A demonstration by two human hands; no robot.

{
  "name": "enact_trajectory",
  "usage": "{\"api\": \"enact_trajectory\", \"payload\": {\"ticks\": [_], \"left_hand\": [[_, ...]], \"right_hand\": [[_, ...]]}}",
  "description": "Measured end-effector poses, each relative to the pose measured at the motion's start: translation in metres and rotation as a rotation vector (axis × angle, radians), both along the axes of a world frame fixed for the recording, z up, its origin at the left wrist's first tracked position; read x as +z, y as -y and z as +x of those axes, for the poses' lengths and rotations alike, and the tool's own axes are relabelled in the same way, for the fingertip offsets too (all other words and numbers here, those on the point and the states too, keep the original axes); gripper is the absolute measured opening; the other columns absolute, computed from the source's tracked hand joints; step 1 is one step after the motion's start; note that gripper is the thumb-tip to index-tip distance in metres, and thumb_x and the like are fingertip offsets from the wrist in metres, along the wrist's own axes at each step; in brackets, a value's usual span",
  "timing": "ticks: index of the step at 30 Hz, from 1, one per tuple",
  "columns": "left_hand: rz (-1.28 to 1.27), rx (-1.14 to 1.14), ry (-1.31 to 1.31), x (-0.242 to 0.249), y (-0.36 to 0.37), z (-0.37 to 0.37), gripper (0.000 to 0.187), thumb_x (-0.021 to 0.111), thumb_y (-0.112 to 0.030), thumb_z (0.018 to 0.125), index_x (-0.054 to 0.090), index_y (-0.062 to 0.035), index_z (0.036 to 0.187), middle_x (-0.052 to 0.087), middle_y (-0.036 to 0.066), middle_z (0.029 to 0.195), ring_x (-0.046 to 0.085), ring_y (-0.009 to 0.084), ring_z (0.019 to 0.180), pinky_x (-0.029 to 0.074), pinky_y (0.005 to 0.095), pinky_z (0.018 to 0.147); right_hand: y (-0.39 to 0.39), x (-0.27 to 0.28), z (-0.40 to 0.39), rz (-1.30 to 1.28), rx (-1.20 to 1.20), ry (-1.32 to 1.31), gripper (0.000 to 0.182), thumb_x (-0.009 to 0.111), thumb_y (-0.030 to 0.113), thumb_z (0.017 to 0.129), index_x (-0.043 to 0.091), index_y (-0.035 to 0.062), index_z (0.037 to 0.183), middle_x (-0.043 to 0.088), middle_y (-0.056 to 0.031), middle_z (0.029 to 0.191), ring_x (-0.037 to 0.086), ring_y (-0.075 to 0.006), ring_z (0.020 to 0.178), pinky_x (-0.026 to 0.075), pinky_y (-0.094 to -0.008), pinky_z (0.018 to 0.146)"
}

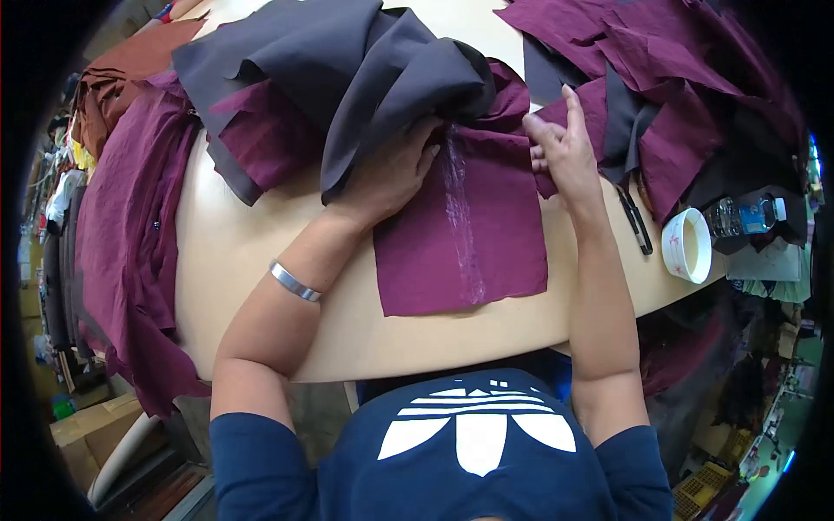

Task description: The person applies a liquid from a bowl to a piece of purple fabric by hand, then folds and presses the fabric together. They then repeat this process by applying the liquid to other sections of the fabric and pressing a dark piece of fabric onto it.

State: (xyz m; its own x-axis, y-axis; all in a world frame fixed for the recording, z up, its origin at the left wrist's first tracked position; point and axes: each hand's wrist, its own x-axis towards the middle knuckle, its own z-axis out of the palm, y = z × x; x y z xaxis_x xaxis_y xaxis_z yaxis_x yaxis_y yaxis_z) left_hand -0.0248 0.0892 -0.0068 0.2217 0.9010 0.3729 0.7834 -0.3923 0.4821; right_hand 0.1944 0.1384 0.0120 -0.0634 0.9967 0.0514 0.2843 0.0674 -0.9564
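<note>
A maroon fabric panel [508, 226] lies flat on the table before me, a shiny, whitish crinkled strip [458, 213] running down its middle. My left hand [395, 169] rests at the panel's upper left, fingers stretched towards the strip's top end and thumb apart. Grey fabric [391, 95] drapes over part of that hand, hiding some fingers. Just off the panel's upper right edge is my right hand [565, 143], its index finger raised and thumb spread, the other fingers curled. I see nothing held in it. Bunched maroon cloth joins the grey fabric above the panel.
Maroon and grey fabric pieces [669, 52] are heaped at the right back. A black pen [636, 221], a white bowl [686, 246] and a plastic bottle [743, 216] stand or lie at the right. Maroon cloth [130, 217] hangs over the table's left edge, near brown fabric [130, 78].
</note>
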Motion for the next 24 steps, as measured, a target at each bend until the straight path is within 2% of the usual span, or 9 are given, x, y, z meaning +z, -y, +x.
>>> {"api": "enact_trajectory", "payload": {"ticks": [2, 5, 7, 10, 11, 14, 16, 18, 24], "left_hand": [[0.061, -0.018, -0.034, -0.001, 0.0, -0.001, 0.023, 0.051, -0.009, 0.089, 0.054, -0.0029, 0.111, 0.055, 0.018, 0.114, 0.052, 0.0321, 0.108, 0.04, 0.0377, 0.093], [0.198, -0.054, -0.11, -0.002, -0.011, -0.016, 0.018, 0.052, -0.005, 0.086, 0.058, -0.0023, 0.103, 0.058, 0.017, 0.106, 0.055, 0.0304, 0.105, 0.042, 0.0363, 0.09], [0.13, 0.008, 0.069, 0.01, -0.005, -0.021, 0.016, 0.053, -0.004, 0.083, 0.06, -0.0023, 0.098, 0.06, 0.016, 0.102, 0.056, 0.0294, 0.101, 0.043, 0.0352, 0.088], [0.054, 0.107, 0.296, 0.017, 0.004, -0.02, 0.017, 0.056, -0.001, 0.079, 0.062, -0.0032, 0.095, 0.06, 0.013, 0.099, 0.058, 0.0283, 0.094, 0.045, 0.0341, 0.084], [0.033, 0.142, 0.365, 0.018, 0.007, -0.018, 0.018, 0.058, 0.0, 0.077, 0.062, -0.0037, 0.094, 0.06, 0.012, 0.099, 0.059, 0.028, 0.092, 0.046, 0.0338, 0.083], [0.255, -0.081, -0.223, 0.029, 0.032, -0.012, 0.017, 0.061, 0.001, 0.075, 0.062, -0.0039, 0.092, 0.059, 0.011, 0.097, 0.059, 0.0276, 0.086, 0.048, 0.034, 0.077], [0.397, -0.338, -0.181, 0.032, 0.043, -0.002, 0.02, 0.066, -0.001, 0.069, 0.062, -0.0045, 0.088, 0.058, 0.01, 0.091, 0.06, 0.0259, 0.08, 0.049, 0.037, 0.071], [0.267, -0.462, -0.257, 0.023, 0.053, 0.01, 0.024, 0.067, -0.003, 0.067, 0.061, -0.0057, 0.09, 0.058, 0.009, 0.093, 0.059, 0.0239, 0.082, 0.049, 0.0356, 0.07], [0.171, -0.479, -0.246, 0.008, 0.05, 0.024, 0.026, 0.066, -0.008, 0.07, 0.059, -0.0076, 0.095, 0.055, 0.006, 0.097, 0.056, 0.0212, 0.085, 0.047, 0.0332, 0.07]], "right_hand": [[0.018, -0.007, -0.001, 0.113, 0.04, 0.159, 0.08, 0.066, 0.012, 0.079, 0.019, 0.0055, 0.143, 0.06, -0.0084, 0.068, 0.057, -0.0127, 0.061, 0.047, -0.0286, 0.065], [0.018, 0.001, -0.003, 0.209, -0.005, 0.316, 0.077, 0.06, 0.0, 0.076, 0.022, 0.0076, 0.142, 0.056, -0.0118, 0.062, 0.057, -0.0223, 0.058, 0.047, -0.0329, 0.066], [0.005, 0.002, 0.001, 0.278, -0.022, 0.464, 0.076, 0.058, -0.002, 0.075, 0.024, 0.0095, 0.142, 0.055, -0.0154, 0.064, 0.057, -0.0316, 0.06, 0.046, -0.0387, 0.066], [-0.002, -0.007, 0.008, 0.297, 0.038, 0.511, 0.076, 0.06, 0.0, 0.076, 0.024, 0.0115, 0.142, 0.054, -0.0164, 0.067, 0.057, -0.0342, 0.063, 0.044, -0.0433, 0.066], [0.0, -0.008, 0.01, 0.272, 0.054, 0.53, 0.076, 0.061, 0.002, 0.076, 0.024, 0.0119, 0.142, 0.054, -0.0163, 0.068, 0.057, -0.0347, 0.064, 0.044, -0.0437, 0.066], [0.024, 0.016, 0.015, 0.17, 0.101, 0.591, 0.076, 0.063, 0.005, 0.077, 0.024, 0.0132, 0.142, 0.055, -0.016, 0.07, 0.057, -0.036, 0.067, 0.044, -0.0446, 0.067], [0.046, 0.029, 0.023, 0.061, 0.151, 0.641, 0.078, 0.065, 0.007, 0.077, 0.023, 0.0142, 0.142, 0.055, -0.0154, 0.072, 0.056, -0.0366, 0.069, 0.043, -0.0448, 0.069], [0.064, 0.011, 0.038, 0.253, 0.139, 0.702, 0.077, 0.065, 0.005, 0.077, 0.026, 0.0157, 0.142, 0.055, -0.014, 0.073, 0.056, -0.034, 0.07, 0.044, -0.0441, 0.07], [0.081, 0.001, 0.05, 0.473, 0.024, 0.764, 0.068, 0.06, -0.007, 0.077, 0.038, 0.0152, 0.138, 0.057, -0.0135, 0.098, 0.057, -0.027, 0.081, 0.046, -0.0362, 0.077]]}}
